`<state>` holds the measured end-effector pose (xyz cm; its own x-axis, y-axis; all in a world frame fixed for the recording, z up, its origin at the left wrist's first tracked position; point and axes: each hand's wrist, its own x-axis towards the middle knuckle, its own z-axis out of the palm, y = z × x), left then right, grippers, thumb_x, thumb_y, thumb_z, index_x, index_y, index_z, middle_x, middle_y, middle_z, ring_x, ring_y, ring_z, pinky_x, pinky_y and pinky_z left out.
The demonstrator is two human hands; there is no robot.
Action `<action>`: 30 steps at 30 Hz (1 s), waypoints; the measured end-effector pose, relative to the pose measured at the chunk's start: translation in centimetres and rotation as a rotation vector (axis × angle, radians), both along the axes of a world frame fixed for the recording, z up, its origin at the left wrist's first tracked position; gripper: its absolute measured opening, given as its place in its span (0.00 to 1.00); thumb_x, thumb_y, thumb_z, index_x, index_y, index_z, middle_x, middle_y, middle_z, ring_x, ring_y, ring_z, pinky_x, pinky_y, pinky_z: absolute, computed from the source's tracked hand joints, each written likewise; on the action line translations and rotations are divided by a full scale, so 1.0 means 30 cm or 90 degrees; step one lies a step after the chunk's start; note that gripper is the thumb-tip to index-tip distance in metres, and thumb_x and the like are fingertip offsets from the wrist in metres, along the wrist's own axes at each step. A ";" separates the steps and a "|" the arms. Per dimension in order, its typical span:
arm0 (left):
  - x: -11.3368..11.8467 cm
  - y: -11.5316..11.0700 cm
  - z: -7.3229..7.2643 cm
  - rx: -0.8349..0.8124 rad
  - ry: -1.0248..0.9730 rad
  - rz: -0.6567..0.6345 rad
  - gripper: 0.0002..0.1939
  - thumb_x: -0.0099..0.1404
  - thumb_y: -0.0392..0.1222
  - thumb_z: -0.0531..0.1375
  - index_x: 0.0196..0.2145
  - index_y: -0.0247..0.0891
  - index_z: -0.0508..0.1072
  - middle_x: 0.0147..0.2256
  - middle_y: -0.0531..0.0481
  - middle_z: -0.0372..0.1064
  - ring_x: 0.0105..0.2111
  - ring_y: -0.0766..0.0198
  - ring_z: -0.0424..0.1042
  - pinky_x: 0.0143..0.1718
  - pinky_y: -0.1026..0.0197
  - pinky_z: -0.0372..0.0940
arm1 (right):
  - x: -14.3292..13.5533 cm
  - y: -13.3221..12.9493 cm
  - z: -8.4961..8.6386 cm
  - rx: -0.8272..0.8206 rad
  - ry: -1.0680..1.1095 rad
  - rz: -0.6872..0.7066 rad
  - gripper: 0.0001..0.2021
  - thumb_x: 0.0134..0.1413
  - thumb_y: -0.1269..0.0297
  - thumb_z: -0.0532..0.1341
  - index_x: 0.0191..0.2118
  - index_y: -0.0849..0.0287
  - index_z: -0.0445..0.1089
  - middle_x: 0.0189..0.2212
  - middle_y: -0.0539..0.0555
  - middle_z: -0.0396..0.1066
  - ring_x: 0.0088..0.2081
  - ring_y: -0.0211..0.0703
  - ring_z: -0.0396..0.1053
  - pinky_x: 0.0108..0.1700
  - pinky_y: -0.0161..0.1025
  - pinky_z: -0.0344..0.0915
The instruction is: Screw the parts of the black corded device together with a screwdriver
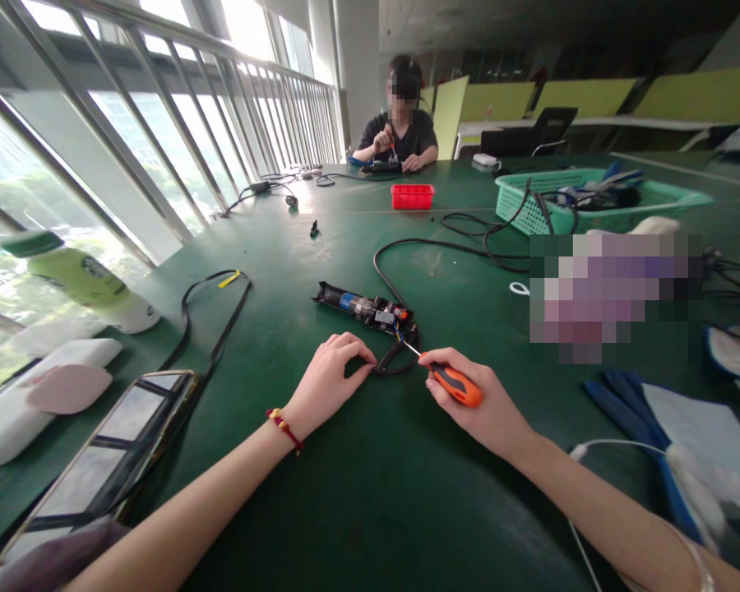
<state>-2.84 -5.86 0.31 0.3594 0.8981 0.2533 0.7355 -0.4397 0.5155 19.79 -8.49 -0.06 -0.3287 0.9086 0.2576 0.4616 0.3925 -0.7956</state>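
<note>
– What's nearest us on that green table (358, 510)?
– A phone (117, 436) on the left, with window bars reflected in its screen. Over on the right there's a blue glove (622, 403) with a white cord (622, 443) running past it.
– And the right hand (487, 403)?
– Wrapped around an orange-and-grey screwdriver (460, 385), blade pointing forward and left.
– Is the left one busy too?
– The left hand (333, 370), yes. Thumb and fingertips are pinching a loop of black cord (391, 372). There's a red bracelet (285, 429) with gold beads on that wrist.
– Where's the thing being worked on?
– Just beyond both hands, near the middle of the table: a long black gadget (370, 309), lying opened with its insides showing. The screwdriver's tip is at its near right end, by some blue and yellow wires (398, 332). I can't tell from here whether it touches them.
– What's off to the left?
– A black strap (225, 333) with a yellow tag, and a green-capped bottle (92, 284) near the railing.
– Farther back?
– A small black piece (314, 228), then a red box (413, 196), with a green basket (604, 222) of tangled stuff to its right. Across the far edge, another person (416, 127) sits bent over a similar dark object (381, 167), tool in hand.
</note>
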 end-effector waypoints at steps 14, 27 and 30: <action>0.077 0.168 0.015 0.338 0.112 -0.047 0.07 0.65 0.38 0.53 0.35 0.37 0.70 0.34 0.49 0.72 0.35 0.63 0.69 0.39 0.60 0.64 | -0.001 -0.001 0.009 0.001 0.009 0.008 0.09 0.53 0.69 0.56 0.41 0.57 0.65 0.31 0.48 0.68 0.29 0.34 0.66 0.35 0.31 0.61; 0.065 0.186 -0.013 0.465 0.180 -0.094 0.09 0.65 0.39 0.54 0.34 0.41 0.75 0.36 0.50 0.73 0.37 0.63 0.68 0.39 0.59 0.63 | -0.003 0.003 0.009 0.003 0.018 -0.010 0.09 0.53 0.67 0.57 0.41 0.57 0.66 0.31 0.49 0.69 0.29 0.35 0.67 0.34 0.32 0.62; 0.055 0.185 -0.007 0.395 0.181 -0.054 0.10 0.65 0.41 0.54 0.39 0.43 0.75 0.41 0.48 0.71 0.41 0.61 0.68 0.43 0.57 0.63 | -0.001 -0.003 0.010 0.003 0.045 -0.031 0.08 0.53 0.65 0.57 0.41 0.58 0.66 0.31 0.50 0.69 0.30 0.37 0.67 0.33 0.34 0.63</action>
